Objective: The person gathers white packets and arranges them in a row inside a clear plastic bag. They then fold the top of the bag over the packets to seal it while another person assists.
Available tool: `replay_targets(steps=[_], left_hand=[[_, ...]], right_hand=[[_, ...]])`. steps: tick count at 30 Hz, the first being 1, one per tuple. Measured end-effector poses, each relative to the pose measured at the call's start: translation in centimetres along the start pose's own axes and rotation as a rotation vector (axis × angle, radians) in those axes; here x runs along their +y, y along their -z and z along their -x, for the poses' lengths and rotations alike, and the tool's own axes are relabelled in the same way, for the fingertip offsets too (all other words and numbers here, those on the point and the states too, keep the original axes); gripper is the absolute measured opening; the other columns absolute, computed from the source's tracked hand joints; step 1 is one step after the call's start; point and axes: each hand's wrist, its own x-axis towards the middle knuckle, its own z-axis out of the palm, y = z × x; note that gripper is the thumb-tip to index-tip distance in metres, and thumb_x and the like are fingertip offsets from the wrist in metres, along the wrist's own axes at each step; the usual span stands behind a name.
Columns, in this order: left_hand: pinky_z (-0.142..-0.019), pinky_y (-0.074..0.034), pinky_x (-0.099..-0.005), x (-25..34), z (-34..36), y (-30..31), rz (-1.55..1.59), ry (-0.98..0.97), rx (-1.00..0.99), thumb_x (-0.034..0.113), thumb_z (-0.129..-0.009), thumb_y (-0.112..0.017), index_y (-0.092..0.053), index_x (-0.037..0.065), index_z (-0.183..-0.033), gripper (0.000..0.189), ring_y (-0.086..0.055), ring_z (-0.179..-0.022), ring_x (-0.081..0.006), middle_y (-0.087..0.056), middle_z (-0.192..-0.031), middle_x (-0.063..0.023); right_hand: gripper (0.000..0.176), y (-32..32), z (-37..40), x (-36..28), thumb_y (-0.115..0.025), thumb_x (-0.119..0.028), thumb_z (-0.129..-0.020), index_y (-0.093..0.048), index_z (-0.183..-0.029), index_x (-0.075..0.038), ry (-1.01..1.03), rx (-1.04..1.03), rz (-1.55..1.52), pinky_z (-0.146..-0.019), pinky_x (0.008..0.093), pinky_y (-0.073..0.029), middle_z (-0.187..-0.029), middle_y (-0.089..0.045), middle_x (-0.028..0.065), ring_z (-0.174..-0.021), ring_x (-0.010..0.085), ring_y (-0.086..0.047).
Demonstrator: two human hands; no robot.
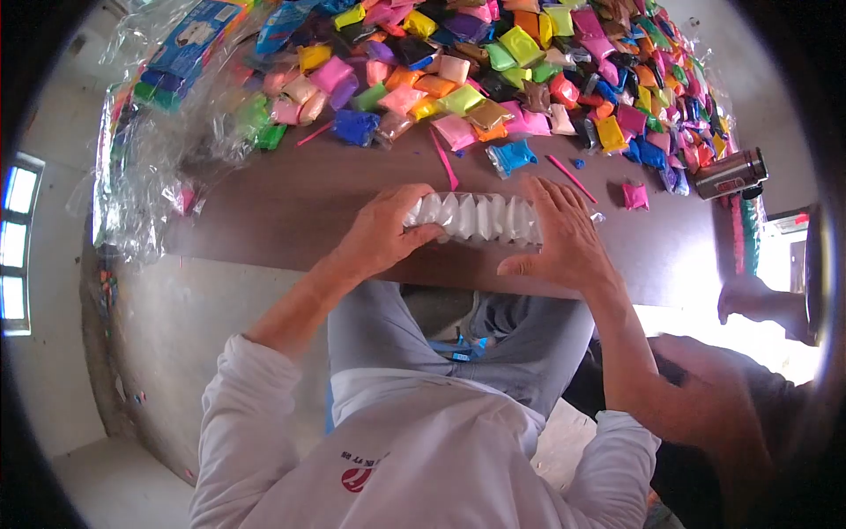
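A row of white packets in clear wrapping (480, 218) lies near the front edge of the brown table, between my two hands. My left hand (388, 227) is closed round its left end, with the thumb below and the fingers above. At the right end, my right hand (560, 231) rests against the row with its fingers stretched out and its thumb apart, pointing left. Just behind the row are a blue packet (511, 158) and a pink stick (444, 160). Another pink stick (571, 177) lies behind my right hand.
Many colourful packets (520, 53) are heaped along the table's far side. Clear plastic bags (141, 167) cover the left end. A metal cup (731, 174) and a pink packet (634, 196) stand right. Another person's hand (762, 302) shows at far right.
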Motion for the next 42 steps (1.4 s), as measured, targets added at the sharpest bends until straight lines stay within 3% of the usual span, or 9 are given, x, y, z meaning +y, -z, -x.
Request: replay_targets(steps=[7, 16, 19, 22, 24, 26, 29, 32, 42], left_hand=[[-0.09, -0.045, -0.0417, 0.1, -0.1, 0.2, 0.06, 0.015, -0.01, 0.034, -0.084, -0.07, -0.053, 0.001, -0.118, 0.051, -0.057, -0.107, -0.0375, -0.06, -0.112, -0.0188], [-0.091, -0.045, -0.0427, -0.7, 0.0, -0.3, 0.041, 0.005, 0.013, 0.036, -0.082, -0.071, -0.054, 0.001, -0.118, 0.053, -0.057, -0.107, -0.0383, -0.06, -0.113, -0.0191], [-0.092, -0.045, -0.0439, -0.7, 0.0, -0.3, 0.057, 0.04, 0.011, 0.035, -0.081, -0.071, -0.055, 0.002, -0.118, 0.052, -0.056, -0.108, -0.0385, -0.06, -0.114, -0.0189], [-0.09, -0.046, -0.0425, -0.4, 0.1, 0.0, 0.083, 0.075, -0.016, 0.035, -0.081, -0.071, -0.054, 0.002, -0.119, 0.053, -0.058, -0.106, -0.0385, -0.06, -0.113, -0.0192], [-0.088, -0.047, -0.0409, -0.3, -0.1, 0.1, 0.119, 0.078, -0.025, 0.035, -0.081, -0.071, -0.054, 0.002, -0.118, 0.053, -0.059, -0.103, -0.0384, -0.061, -0.111, -0.0191], [-0.089, -0.046, -0.0444, -0.4, -0.1, 0.1, 0.099, 0.106, -0.012, 0.035, -0.08, -0.072, -0.055, 0.003, -0.119, 0.053, -0.058, -0.106, -0.0393, -0.061, -0.112, -0.0197], [-0.086, -0.047, -0.0429, -0.4, -0.2, 0.0, 0.139, 0.122, 0.006, 0.036, -0.079, -0.073, -0.056, 0.003, -0.117, 0.053, -0.059, -0.103, -0.0388, -0.062, -0.109, -0.0193], [-0.085, -0.048, -0.041, 0.2, -0.4, 0.1, 0.161, 0.149, 0.003, 0.038, -0.078, -0.075, -0.058, 0.003, -0.115, 0.055, -0.061, -0.1, -0.0366, -0.063, -0.107, -0.0185], [-0.084, -0.049, -0.0372, 0.2, -0.4, -0.5, 0.148, 0.143, -0.015, 0.037, -0.075, -0.079, -0.06, 0.002, -0.114, 0.056, -0.062, -0.099, -0.0296, -0.063, -0.106, -0.0142]], right_hand=[[0.097, -1.0, -1.6, -1.2, -0.071, -0.068, -0.064, -0.049, -0.125, 0.005, 0.047, 0.029, -0.117, -0.102, 0.0479, -0.034, -0.117, -0.056, 0.0242, -0.114, 0.0405, -0.049], [0.028, -7.1, -0.3, -8.3, -0.058, -0.022, -0.087, -0.052, -0.105, -0.002, -0.385, -0.284, -0.476, -0.083, 0.0492, -0.047, -0.088, -0.062, 0.0235, -0.084, 0.0432, -0.063], [0.026, -10.5, 0.0, -6.2, -0.053, -0.016, -0.087, -0.049, -0.109, -0.002, -0.106, -0.261, -0.187, -0.084, 0.0498, -0.048, -0.089, -0.063, 0.0253, -0.078, 0.0456, -0.064], [0.036, -11.0, -0.2, -6.3, -0.048, -0.022, -0.09, -0.047, -0.121, -0.004, 0.729, -0.339, 1.452, -0.091, 0.0516, -0.047, -0.096, -0.064, 0.0242, -0.089, 0.0436, -0.065], [0.042, -9.3, -0.4, -8.0, -0.044, -0.027, -0.093, -0.047, -0.129, -0.007, -0.225, -0.317, -0.102, -0.095, 0.0521, -0.045, -0.104, -0.064, 0.0201, -0.1, 0.0372, -0.063], [0.045, -10.0, -0.3, -7.0, -0.042, -0.03, -0.095, -0.047, -0.134, -0.008, 0.008, -0.574, 0.386, -0.099, 0.0504, -0.043, -0.111, -0.062, 0.0169, -0.108, 0.0313, -0.058], [0.037, -9.1, -1.0, -6.5, -0.046, -0.032, -0.098, -0.053, -0.12, -0.004, 1.024, -0.527, 1.791, -0.094, 0.0449, -0.049, -0.105, -0.061, 0.0114, -0.101, 0.0258, -0.059], [0.03, -6.5, -1.7, -6.9, -0.048, -0.029, -0.099, -0.054, -0.114, -0.003, 1.226, -0.473, 1.859, -0.089, 0.0398, -0.052, -0.101, -0.06, 0.0077, -0.096, 0.0221, -0.06], [0.015, -4.7, 0.0, -3.9, -0.05, -0.014, -0.093, -0.061, -0.09, -0.003, 1.079, -0.363, 1.651, -0.085, 0.0392, -0.055, -0.081, -0.057, 0.005, -0.081, 0.0152, -0.06]])
